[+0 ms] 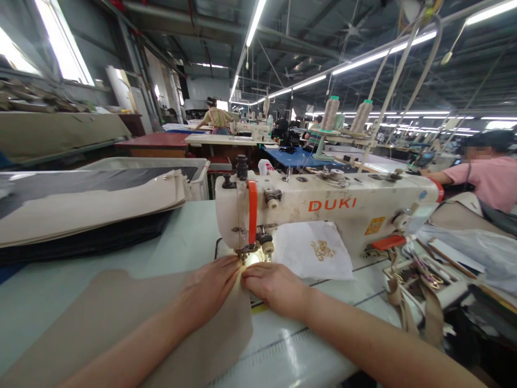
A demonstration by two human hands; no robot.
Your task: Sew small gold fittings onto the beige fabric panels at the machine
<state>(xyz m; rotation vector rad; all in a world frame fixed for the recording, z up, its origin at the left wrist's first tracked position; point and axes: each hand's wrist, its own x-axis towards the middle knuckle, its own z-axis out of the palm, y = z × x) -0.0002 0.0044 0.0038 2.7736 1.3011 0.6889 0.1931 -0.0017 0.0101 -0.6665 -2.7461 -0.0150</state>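
A white sewing machine (pixel 291 202) marked DUKI stands before me, its lamp glowing by the needle and presser foot (pixel 244 256). Under my arms a large grey-beige fabric panel (pixel 133 302) spreads over the pale table, its edge running up to the presser foot. My left hand (pixel 212 285) lies flat on the panel, fingers stretched close to the needle. Just right of the needle, my right hand (pixel 274 285) has its fingers curled and pinched at the panel's edge; the fingertips are partly hidden.
Small gold-coloured metal pieces (pixel 322 250) lie on a white cloth (pixel 285 242) against the machine. A tray (pixel 448 293) with scissors and straps sits at right. Stacked panels (pixel 97 207) lie at left, with a white bin (pixel 204 180) behind. A co-worker in pink (pixel 493 175) sits at right.
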